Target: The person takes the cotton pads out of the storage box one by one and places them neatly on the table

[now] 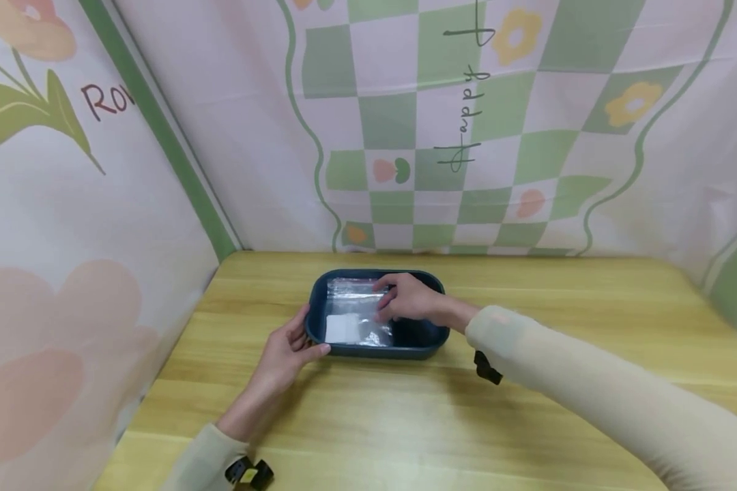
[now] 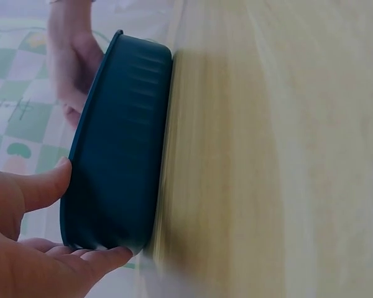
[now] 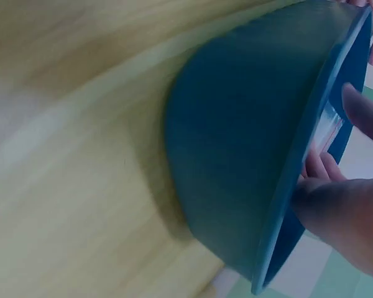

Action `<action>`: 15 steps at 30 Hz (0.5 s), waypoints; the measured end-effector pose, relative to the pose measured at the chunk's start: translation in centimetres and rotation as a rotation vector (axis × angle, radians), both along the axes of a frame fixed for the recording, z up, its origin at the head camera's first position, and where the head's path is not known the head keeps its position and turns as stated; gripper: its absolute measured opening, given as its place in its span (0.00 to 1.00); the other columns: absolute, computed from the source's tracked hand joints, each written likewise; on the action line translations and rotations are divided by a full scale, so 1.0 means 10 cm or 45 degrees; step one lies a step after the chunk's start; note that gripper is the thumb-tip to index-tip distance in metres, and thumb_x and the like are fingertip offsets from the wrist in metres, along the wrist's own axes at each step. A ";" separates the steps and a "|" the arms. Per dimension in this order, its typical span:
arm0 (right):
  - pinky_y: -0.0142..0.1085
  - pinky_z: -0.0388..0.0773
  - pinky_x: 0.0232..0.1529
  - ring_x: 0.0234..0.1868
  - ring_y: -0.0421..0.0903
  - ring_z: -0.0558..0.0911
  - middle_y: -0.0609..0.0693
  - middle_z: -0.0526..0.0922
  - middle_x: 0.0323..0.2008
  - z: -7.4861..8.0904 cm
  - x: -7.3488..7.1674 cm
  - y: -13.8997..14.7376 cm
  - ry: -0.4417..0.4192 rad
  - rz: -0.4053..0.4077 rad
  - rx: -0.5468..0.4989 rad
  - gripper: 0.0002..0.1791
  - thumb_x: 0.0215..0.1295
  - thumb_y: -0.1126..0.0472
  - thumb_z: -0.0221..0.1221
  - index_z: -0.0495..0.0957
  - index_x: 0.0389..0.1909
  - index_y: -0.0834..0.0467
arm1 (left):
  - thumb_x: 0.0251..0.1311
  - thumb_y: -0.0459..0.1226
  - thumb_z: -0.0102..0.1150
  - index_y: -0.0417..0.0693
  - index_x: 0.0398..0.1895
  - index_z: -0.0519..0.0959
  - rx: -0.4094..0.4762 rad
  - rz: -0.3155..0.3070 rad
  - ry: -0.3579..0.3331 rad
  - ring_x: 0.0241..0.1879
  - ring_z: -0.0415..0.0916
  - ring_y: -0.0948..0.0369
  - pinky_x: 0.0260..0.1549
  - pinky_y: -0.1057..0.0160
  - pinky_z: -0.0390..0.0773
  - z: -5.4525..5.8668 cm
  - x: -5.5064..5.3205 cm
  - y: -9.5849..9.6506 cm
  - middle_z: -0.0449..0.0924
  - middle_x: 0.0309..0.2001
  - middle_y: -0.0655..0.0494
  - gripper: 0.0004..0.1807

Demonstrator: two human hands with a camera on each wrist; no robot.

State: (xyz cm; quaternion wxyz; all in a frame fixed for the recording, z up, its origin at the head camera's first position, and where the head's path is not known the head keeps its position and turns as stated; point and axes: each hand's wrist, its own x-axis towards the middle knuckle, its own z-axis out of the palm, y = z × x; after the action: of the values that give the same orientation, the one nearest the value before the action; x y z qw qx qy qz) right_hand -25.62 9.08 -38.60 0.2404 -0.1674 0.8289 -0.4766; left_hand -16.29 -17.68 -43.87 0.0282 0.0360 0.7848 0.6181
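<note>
A dark blue oval-cornered plastic basin point(image 1: 368, 352) stands on the wooden table. Inside its left part lies a clear zip bag point(image 1: 350, 300) with a white patch at its lower left. My left hand point(image 1: 285, 351) holds the basin's left end; in the left wrist view its thumb point(image 2: 46, 185) lies against the rim and its fingers along the end wall. Over the basin reaches my right hand point(image 1: 408, 298), its thumb and fingers spread apart at the bag's right side. The right wrist view shows those fingers point(image 3: 320, 164) partly hidden behind the basin wall; whether they touch the bag is unclear.
The light wooden table point(image 1: 381, 416) ends at the back against a hanging cloth point(image 1: 442, 204) with green checks and flowers. Another printed cloth point(image 1: 98, 225) hangs along the left side. Black wrist devices point(image 1: 487, 368) sit at both sleeves.
</note>
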 end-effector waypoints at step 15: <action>0.41 0.91 0.39 0.40 0.47 0.90 0.60 0.87 0.53 -0.04 0.11 -0.27 0.076 -0.047 -0.053 0.25 0.64 0.66 0.73 0.83 0.61 0.66 | 0.66 0.28 0.71 0.38 0.83 0.55 0.019 -0.023 0.000 0.75 0.62 0.45 0.70 0.51 0.69 0.00 -0.01 -0.02 0.57 0.79 0.39 0.47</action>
State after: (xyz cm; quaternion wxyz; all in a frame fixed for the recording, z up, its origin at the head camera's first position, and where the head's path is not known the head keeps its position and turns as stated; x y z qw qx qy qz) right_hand -24.53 6.43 -39.03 0.2031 -0.1713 0.8284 -0.4930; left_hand -16.38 -17.87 -43.86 0.0337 0.0432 0.7799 0.6235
